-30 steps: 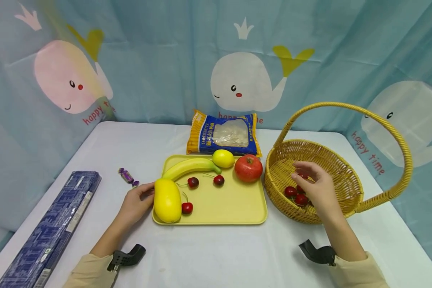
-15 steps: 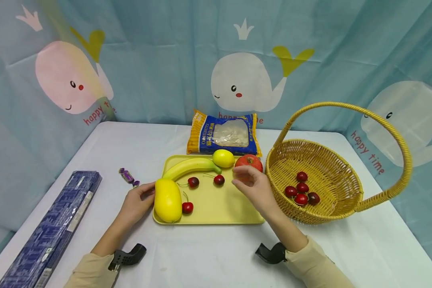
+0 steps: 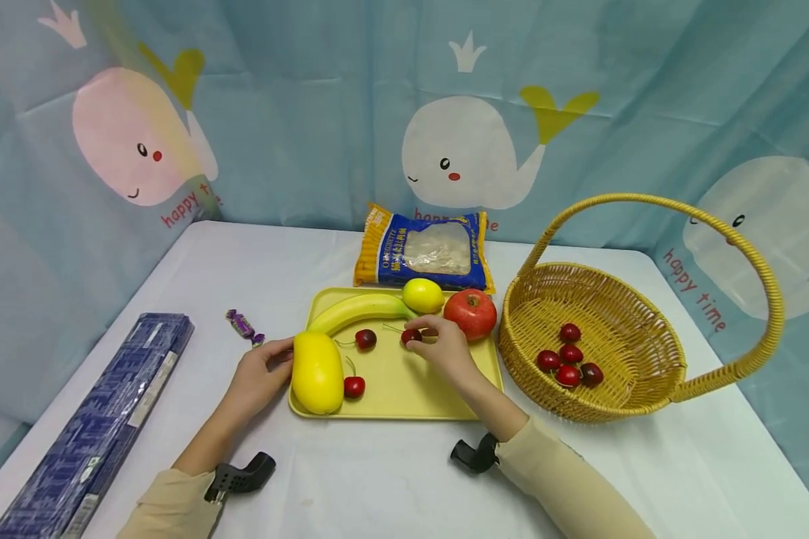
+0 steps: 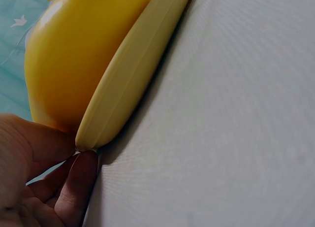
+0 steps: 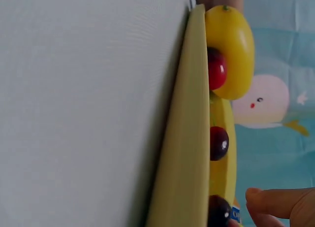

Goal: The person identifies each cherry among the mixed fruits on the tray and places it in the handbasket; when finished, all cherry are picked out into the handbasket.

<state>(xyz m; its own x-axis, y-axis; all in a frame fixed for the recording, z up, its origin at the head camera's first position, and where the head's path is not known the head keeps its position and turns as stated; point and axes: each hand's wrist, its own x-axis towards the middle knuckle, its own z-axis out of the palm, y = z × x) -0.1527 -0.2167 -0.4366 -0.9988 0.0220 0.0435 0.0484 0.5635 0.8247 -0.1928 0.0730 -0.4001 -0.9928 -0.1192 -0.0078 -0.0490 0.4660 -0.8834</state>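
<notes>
In the head view my left hand (image 3: 259, 378) pinches the left rim of a yellow tray (image 3: 404, 404). The left wrist view shows the thumb above the rim (image 4: 123, 84) and fingers beneath. Beside it lies a large yellow mango-like fruit (image 3: 317, 373). My right hand (image 3: 448, 348) hovers over the tray, thumb and fingers spread around a dark red cherry (image 3: 410, 337). In the right wrist view the thumb (image 5: 270, 201) stands apart from that cherry (image 5: 218, 210); whether a finger touches it I cannot tell. Two more cherries, one dark (image 3: 365, 340) and one bright red (image 3: 353, 387), lie nearby.
A banana (image 3: 360, 311), a lemon (image 3: 423, 296) and a red apple-like fruit (image 3: 470, 314) line the tray's back. Behind is a noodle bag (image 3: 425, 251). Right stands a handled wicker basket (image 3: 620, 314) with several cherries (image 3: 569, 353). Left are a candy (image 3: 244, 327) and a blue package (image 3: 94, 427).
My right hand has left the basket, where several cherries now show, and moved left across the tray to the cherry. The left hand stays at the tray's rim. The head view has shifted slightly.
</notes>
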